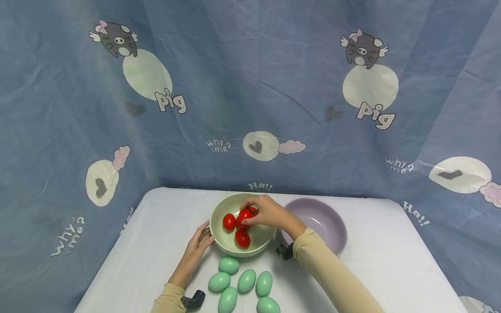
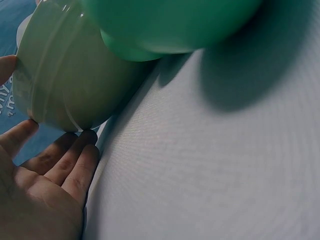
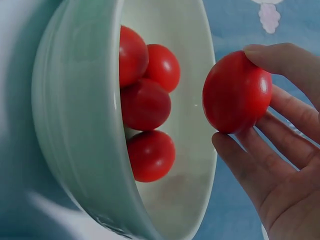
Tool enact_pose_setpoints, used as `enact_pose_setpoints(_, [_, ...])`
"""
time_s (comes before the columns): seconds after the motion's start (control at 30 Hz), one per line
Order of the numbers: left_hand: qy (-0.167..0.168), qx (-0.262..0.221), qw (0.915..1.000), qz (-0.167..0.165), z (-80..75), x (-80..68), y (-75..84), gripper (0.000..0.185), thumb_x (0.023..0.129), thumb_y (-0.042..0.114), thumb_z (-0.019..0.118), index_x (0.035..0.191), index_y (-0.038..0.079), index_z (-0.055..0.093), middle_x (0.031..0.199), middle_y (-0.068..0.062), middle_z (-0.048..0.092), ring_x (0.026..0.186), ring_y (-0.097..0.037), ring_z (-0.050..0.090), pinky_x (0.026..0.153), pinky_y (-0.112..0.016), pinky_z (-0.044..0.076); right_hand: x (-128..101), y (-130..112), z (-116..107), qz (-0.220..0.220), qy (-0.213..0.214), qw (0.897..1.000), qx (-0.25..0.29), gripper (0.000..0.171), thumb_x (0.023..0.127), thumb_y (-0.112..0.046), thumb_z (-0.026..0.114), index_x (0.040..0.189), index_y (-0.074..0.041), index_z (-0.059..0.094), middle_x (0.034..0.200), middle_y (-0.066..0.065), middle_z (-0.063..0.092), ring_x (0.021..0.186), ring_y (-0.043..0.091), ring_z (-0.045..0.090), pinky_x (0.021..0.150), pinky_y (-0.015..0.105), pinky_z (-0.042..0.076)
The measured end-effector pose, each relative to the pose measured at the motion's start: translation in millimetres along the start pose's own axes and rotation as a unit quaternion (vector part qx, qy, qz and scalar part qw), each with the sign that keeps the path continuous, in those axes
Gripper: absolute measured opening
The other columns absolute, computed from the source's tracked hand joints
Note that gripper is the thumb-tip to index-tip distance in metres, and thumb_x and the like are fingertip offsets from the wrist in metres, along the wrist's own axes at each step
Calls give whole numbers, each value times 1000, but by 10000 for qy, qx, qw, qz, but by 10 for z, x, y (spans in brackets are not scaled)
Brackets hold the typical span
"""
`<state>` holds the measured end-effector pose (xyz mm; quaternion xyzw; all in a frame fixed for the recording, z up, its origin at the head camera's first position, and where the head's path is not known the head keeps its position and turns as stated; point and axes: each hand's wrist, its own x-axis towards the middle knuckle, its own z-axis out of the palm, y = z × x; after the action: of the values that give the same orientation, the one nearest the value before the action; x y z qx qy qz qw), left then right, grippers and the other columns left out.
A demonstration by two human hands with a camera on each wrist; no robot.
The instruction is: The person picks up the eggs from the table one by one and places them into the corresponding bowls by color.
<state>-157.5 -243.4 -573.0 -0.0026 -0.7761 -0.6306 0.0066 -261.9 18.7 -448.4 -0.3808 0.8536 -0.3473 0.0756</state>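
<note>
- Red egg [image 3: 236,92] sits pinched between the thumb and fingertips of the right hand [image 1: 270,213], held over the mouth of the green bowl [image 1: 219,239], seemingly so it clears the rim.
- Four more red eggs [image 3: 145,105] lie inside that bowl.
- Left hand [image 1: 199,245] rests with relaxed, straight fingers against the bowl's outer wall, likely steadying it.
- Green eggs [image 1: 246,281] lie clustered on the white table [image 1: 156,243] just in front; a purple bowl [image 1: 328,217] stands beside.
</note>
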Motion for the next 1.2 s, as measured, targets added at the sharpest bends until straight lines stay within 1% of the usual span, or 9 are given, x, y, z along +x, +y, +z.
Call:
enact_pose_setpoints(0.4, [26,-16,10000,49,-5,-7,6,59,106,32,57,160,20,36,158,-13,50,148,-33,46,124,-56,36,234,92,-11,453,-180,9987,-158,32,85,-18,85,114,-8,75,110,3,79,97,12,68,88,24,57])
enact_pose_setpoints(0.5, [29,5,10000,10,-3,-8,2,60,106,34,58,160,20,35,158,-13,50,148,-33,46,124,-56,35,286,118,-6,509,-185,9983,-194,33,85,-18,85,114,-7,75,110,4,79,97,13,67,88,25,56])
enact_pose_setpoints(0.63, [74,85,9999,26,1,-9,-2,61,106,36,58,160,20,36,158,-13,50,148,-33,47,123,-57,36,363,143,17,598,-222,9977,-233,31,86,-21,85,113,-10,76,109,2,79,97,12,66,90,27,55])
enact_pose_setpoints(0.7, [68,78,9999,22,1,-9,-12,61,106,35,58,160,20,35,158,-14,50,148,-34,46,123,-58,35,393,152,32,665,-246,9972,-238,29,86,-22,84,112,-11,76,110,2,79,98,13,65,93,30,55])
enact_pose_setpoints(0.8, [37,50,10000,-25,4,-9,-24,61,106,36,58,160,22,35,159,-12,49,149,-33,46,124,-57,35,424,157,50,784,-288,9962,-235,32,85,-21,85,113,-9,76,111,3,79,103,16,63,102,38,49])
enact_pose_setpoints(0.9, [13,35,10000,-30,4,-7,-27,61,105,36,58,160,23,36,159,-12,49,149,-32,45,124,-55,35,449,157,75,822,-286,9959,-252,34,85,-21,85,114,-7,75,112,4,79,106,18,64,106,41,47])
enact_pose_setpoints(0.97, [13,24,10000,8,-3,-5,-24,60,105,35,58,160,22,36,159,-12,49,149,-32,46,124,-56,35,475,154,96,806,-281,9960,-276,35,85,-21,86,114,-6,75,112,5,79,106,19,65,105,39,49])
enact_pose_setpoints(1.03, [16,60,10000,62,-5,-5,-22,60,106,34,58,160,21,36,158,-13,50,148,-32,47,124,-56,36,497,153,120,755,-304,9961,-344,34,84,-21,86,114,-7,76,109,4,79,103,18,66,101,36,52])
enact_pose_setpoints(1.2, [26,78,10000,-20,4,-13,-11,60,106,35,58,160,24,35,158,-10,51,148,-29,47,124,-54,36,540,140,164,760,-457,9945,-564,35,84,-20,85,115,-6,77,106,4,79,103,20,62,99,36,51])
